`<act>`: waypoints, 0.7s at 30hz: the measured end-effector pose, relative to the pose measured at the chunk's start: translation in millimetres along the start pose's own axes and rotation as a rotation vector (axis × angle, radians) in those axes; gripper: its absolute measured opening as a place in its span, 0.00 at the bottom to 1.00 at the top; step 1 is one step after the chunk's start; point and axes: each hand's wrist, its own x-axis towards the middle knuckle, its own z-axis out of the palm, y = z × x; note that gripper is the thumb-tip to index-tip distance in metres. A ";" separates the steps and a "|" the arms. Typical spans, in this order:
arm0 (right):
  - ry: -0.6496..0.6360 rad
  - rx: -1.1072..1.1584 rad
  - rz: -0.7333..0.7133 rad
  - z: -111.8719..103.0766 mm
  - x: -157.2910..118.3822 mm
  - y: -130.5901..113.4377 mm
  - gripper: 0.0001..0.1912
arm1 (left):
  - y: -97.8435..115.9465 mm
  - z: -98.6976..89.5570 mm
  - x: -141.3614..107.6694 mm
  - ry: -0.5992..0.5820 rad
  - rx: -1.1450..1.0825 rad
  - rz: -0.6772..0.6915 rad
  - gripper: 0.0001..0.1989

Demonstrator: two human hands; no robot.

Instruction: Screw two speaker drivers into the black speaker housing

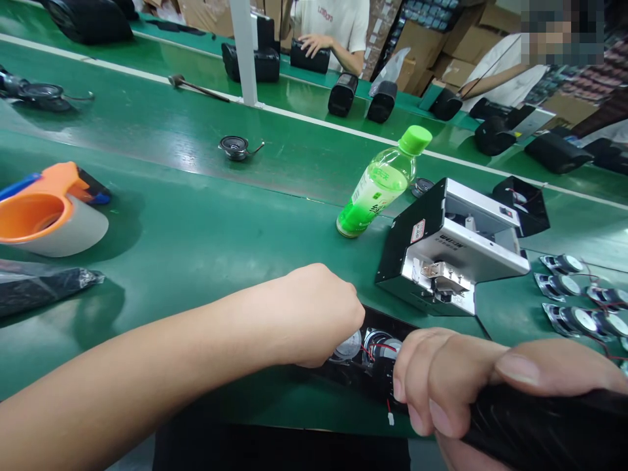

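My left hand (314, 317) is closed over the left part of an open black speaker box (338, 373); its fingertips are hidden, so what they pinch or grip does not show. Inside the box lie speaker drivers (377, 340) with red wires, and a small white connector (390, 418) hangs out at the near side. My right hand (451, 379) wraps round the black grip of what looks like an electric screwdriver (549, 425). Its dark front end points left, into the box; the tip is out of sight.
Beyond the box stand a silver-black machine (466, 242) and a green-capped bottle (377, 186). Several speaker drivers (583, 320) lie at right, another driver (235, 148) farther back. An orange-grey tape dispenser (73, 226) sits left. Co-workers (333, 33) handle black boxes across the bench.
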 end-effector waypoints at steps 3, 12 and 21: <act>0.000 -0.067 0.036 -2.8 3.1 0.3 0.23 | -0.8 3.2 -0.7 0.053 -0.017 0.026 0.18; -0.053 -0.094 -0.042 -32.3 -18.9 28.9 0.14 | 8.9 -1.9 1.3 0.031 -0.026 0.013 0.11; -0.102 -0.072 -0.022 -9.7 6.9 26.0 0.20 | 2.5 -1.8 2.4 -0.001 -0.035 0.018 0.11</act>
